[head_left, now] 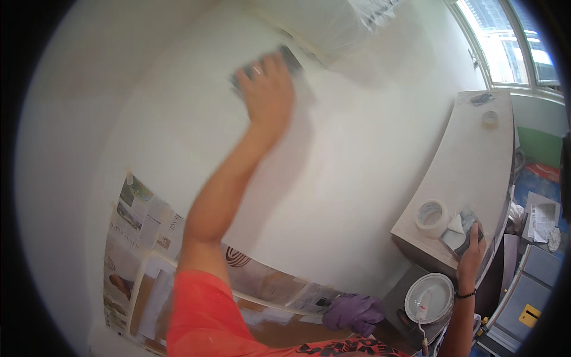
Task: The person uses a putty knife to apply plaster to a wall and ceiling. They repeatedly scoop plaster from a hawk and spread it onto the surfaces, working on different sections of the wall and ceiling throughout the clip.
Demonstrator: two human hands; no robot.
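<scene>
On the white wall (pixel 351 143) my left hand (pixel 270 89) is raised high, pressing a dark grey piece of sandpaper (pixel 291 59) flat against the surface. Its fingers lie over the sheet, and motion blurs them a little. Down at the right, my right hand (pixel 471 253) rests at the near edge of a pale cabinet top (pixel 470 157). Its fingers curl at a greyish, shiny item with white on it (pixel 455 239), whose kind I cannot make out. A roll of tape (pixel 431 218) sits beside that item.
Below the right hand stands a white paint bucket (pixel 429 297) with a small roller (pixel 423 309). Newspaper (pixel 143 232) covers furniture along the lower wall. A purple cloth (pixel 354 312) lies there. Plastic sheeting (pixel 351 24) hangs above; a window (pixel 505 41) opens far right. A stepladder (pixel 523 303) stands at right.
</scene>
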